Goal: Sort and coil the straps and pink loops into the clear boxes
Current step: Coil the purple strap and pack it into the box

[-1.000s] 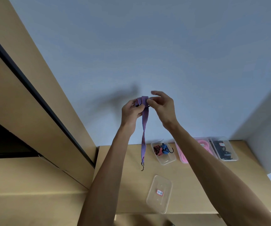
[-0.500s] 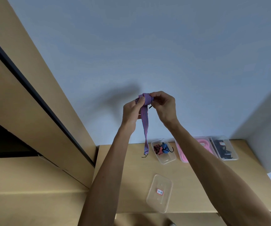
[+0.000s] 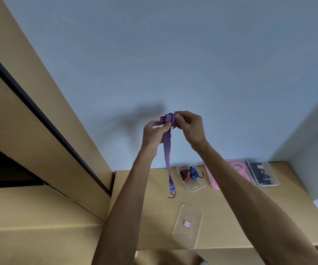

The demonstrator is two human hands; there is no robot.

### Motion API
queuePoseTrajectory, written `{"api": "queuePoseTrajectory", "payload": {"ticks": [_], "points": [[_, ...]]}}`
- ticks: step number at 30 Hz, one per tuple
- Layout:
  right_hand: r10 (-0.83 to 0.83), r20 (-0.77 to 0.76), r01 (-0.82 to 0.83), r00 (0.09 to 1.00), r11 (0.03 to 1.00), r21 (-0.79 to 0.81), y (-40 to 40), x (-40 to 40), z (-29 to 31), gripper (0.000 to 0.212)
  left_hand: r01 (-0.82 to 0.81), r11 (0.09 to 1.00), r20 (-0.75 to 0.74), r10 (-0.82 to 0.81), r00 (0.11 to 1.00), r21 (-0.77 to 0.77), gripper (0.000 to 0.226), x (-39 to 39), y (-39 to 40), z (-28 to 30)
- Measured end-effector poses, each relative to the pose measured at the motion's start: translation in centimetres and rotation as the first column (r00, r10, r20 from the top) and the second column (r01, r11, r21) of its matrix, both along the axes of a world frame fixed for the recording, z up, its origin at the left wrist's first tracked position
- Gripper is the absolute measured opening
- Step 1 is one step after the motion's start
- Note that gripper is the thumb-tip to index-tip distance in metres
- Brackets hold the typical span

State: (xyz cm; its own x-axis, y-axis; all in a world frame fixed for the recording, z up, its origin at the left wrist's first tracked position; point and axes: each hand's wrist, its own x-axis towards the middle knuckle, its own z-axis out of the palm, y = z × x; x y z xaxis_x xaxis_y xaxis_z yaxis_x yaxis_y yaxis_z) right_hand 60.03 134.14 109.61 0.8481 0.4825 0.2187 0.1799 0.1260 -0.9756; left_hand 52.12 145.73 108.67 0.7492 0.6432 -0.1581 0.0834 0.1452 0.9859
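Mid-frame, both hands raised in front of the wall, working one striped strap (red/blue, flat elastic w/ a dark hook at the hanging end). Right hand has fingers curled round the wound-up top part of the strap, a small coil at centre frame. Left hand pinches the strap just below the coil, thumb + fingers closed on it, feeding the tail. The tail hangs straight down, hook dangling just above the wooden tabletop, lower centre; can't tell if it touches.

Step in hand, as I read it: coiling this strap, roughly a third wound, most of the length not yet taken up.

Boxes along the back of the table, lower right of frame: open clear box w/ two coiled straps already in (one red, one blue), next a box of pink loops partly behind the right forearm, then a box w/ black items. A clear lid w/ a red-edged label lies alone nearer the bottom centre.

Next move prob calls for more wraps, keeping tension so the coil doesn't spring open, tucking the hook end, then lowering it into the open box beside the other two; that box looks tight, so the coil needs to stay compact
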Motion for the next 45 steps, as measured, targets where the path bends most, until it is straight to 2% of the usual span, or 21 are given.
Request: {"api": "queuePoseTrajectory", "payload": {"ticks": [2,4,7,8,11,14,15,19,21,23,25,27,29,30,33,36,38,42,45], "points": [[-0.035,0.015,0.035,0.999,0.999,-0.008,-0.1,-0.1,-0.2,0.017,0.020,0.997,-0.031,-0.018,0.999,0.074,0.013,0.1,-0.1,-0.1],[-0.086,0.059,0.088,0.995,0.996,-0.025,-0.1,-0.2,-0.6,0.016,0.066,0.994,-0.020,-0.064,0.998,0.082,0.009,0.2,-0.3,0.2],[-0.098,0.126,0.106,0.987,0.993,-0.057,-0.1,-0.7,-0.9,0.016,0.151,0.988,-0.004,-0.151,0.989,-0.009,0.026,0.4,-0.2,0.3],[-0.081,0.124,0.089,0.989,0.995,-0.055,-0.2,-0.8,-1.0,0.017,0.141,0.990,0.004,-0.141,0.990,-0.026,0.027,0.5,-0.1,0.1],[-0.018,0.080,0.021,0.997,0.999,-0.027,-0.3,-1.2,-1.0,0.018,0.077,0.995,0.042,-0.075,0.996,-0.059,0.012,0.2,0.2,-0.5],[-0.025,0.037,0.025,0.999,1.000,-0.011,-0.5,-1.3,-1.2,0.015,0.092,0.995,0.116,-0.086,0.989,-0.049,0.016,-0.2,0.5,-1.2],[-0.047,0.041,0.048,0.998,0.998,-0.038,-0.4,-1.3,-1.2,0.016,0.110,0.993,0.146,-0.103,0.984,-0.040,0.017,-0.3,0.5,-1.5],[-0.144,-0.029,0.133,0.989,0.963,-0.234,0.3,-1.9,-1.6,0.045,0.145,0.989,0.200,-0.144,0.969,0.013,0.028,-0.6,-0.1,-1.8],[-0.167,-0.034,0.153,0.985,0.954,-0.257,0.6,-2.5,-2.2,0.036,0.152,0.987,0.226,-0.161,0.961,0.060,0.035,-0.7,-0.1,-2.1],[-0.190,-0.029,0.178,0.981,0.957,-0.231,0.7,-2.9,-2.9,0.029,0.155,0.976,0.184,-0.182,0.966,0.153,0.034,-0.9,0.0,-2.6],[-0.227,-0.028,0.215,0.974,0.951,-0.220,0.4,-3.2,-3.3,0.018,0.155,0.956,0.068,-0.177,0.982,0.250,0.026,-1.2,0.2,-3.5],[-0.234,-0.005,0.228,0.972,0.953,-0.201,0.1,-3.2,-3.6,0.025,0.197,0.937,-0.070,-0.185,0.980,0.290,0.016,-1.4,0.2,-4.2],[-0.213,0.012,0.212,0.977,0.962,-0.173,0.0,-3.2,-3.8,0.029,0.255,0.927,-0.162,-0.216,0.963,0.275,0.024,-1.7,0.0,-4.7],[-0.202,0.012,0.201,0.979,0.965,-0.170,0.0,-3.1,-3.9,0.029,0.259,0.932,-0.160,-0.224,0.961,0.251,0.026,-1.8,0.0,-4.8],[-0.151,-0.024,0.147,0.988,0.981,-0.129,-0.1,-2.7,-3.9,0.024,0.244,0.955,-0.097,-0.231,0.968,0.167,0.019,-2.0,0.2,-4.4],[-0.106,-0.006,0.105,0.994,0.992,-0.067,-0.1,-2.6,-3.8,0.023,0.252,0.966,-0.062,-0.248,0.967,0.058,0.033,-2.0,0.5,-4.0],[-0.072,0.003,0.072,0.997,0.997,-0.031,-0.2,-2.7,-3.6,0.024,0.246,0.969,-0.009,-0.246,0.969,0.006,0.032,-2.1,0.5,-3.9],[0.004,-0.050,-0.003,0.999,1.000,0.023,-0.3,-2.9,-3.3,0.020,0.201,0.980,0.038,-0.201,0.979,0.014,0.031,-1.9,0.4,-3.7],[0.041,-0.117,-0.031,0.992,0.996,0.085,-0.6,-2.7,-3.2,0.015,0.210,0.978,0.130,-0.207,0.970,-0.014,0.029,-1.7,0.4,-3.5]]}}
